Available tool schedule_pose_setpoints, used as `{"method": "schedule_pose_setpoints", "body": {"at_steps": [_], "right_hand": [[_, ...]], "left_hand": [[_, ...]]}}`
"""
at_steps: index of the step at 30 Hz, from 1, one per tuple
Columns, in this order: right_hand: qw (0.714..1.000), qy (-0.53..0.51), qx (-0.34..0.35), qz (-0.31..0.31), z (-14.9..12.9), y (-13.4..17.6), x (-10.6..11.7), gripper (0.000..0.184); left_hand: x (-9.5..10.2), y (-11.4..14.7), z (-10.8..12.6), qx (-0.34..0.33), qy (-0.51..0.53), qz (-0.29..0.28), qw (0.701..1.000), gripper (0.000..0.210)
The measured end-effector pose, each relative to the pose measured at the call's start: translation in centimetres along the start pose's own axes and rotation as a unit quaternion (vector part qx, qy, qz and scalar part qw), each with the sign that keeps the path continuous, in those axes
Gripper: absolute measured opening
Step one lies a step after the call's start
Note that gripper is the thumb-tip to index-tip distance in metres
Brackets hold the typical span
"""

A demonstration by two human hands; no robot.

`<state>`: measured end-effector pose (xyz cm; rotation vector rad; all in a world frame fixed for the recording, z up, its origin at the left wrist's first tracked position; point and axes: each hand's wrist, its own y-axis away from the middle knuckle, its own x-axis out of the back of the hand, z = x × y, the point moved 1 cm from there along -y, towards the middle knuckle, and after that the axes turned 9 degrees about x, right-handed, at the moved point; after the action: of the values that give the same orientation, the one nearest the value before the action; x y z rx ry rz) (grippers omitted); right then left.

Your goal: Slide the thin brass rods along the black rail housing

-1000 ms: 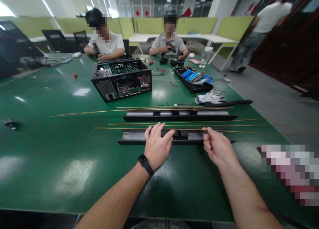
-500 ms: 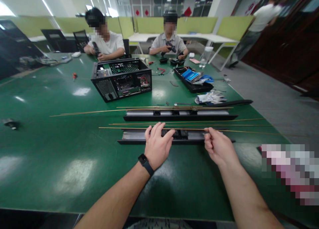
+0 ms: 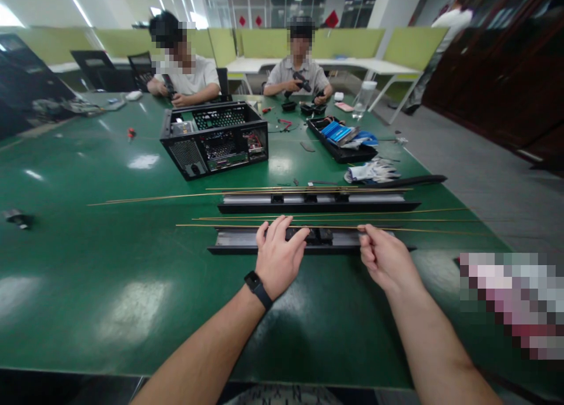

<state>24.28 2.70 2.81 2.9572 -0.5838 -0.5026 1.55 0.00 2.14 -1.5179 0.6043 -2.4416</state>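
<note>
My left hand lies with its fingers apart over the near long black-edged channel, by the black blocks set in it. My right hand pinches a thin brass-coloured rod between thumb and fingertips, above the channel's right part. That rod runs lengthwise along the channel's far edge and past both its ends. Two similar rods lie just beyond it. Farther off is a second channel with several black pieces inside and more thin rods along it. My left fingertips partly cover the blocks.
An opened black computer case stands beyond the channels. To its right are a black tray with blue items, white gloves and a black strip. Two people sit across the green table. A pixelated object lies at right.
My right hand has shifted very slightly left, still pinching the rod. My left hand stays put. In the background, the person at far right has moved left and away.
</note>
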Motion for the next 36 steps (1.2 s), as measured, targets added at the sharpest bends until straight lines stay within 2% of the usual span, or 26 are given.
{"method": "schedule_pose_setpoints", "body": {"at_steps": [12, 29, 36], "right_hand": [[0.999, -0.005, 0.018, 0.033, 0.18, -0.49, 0.56, 0.008], [1.000, 0.013, -0.002, 0.002, -0.05, -0.07, 0.13, 0.016], [1.000, 0.005, 0.009, 0.025, -0.17, -0.20, 0.36, 0.014]], "left_hand": [[0.05, 0.04, -0.01, 0.000, -0.001, -0.004, 1.000, 0.028], [0.11, 0.01, 0.06, 0.001, -0.001, 0.000, 1.000, 0.028], [0.13, 0.04, 0.10, -0.001, 0.002, 0.002, 1.000, 0.029]]}}
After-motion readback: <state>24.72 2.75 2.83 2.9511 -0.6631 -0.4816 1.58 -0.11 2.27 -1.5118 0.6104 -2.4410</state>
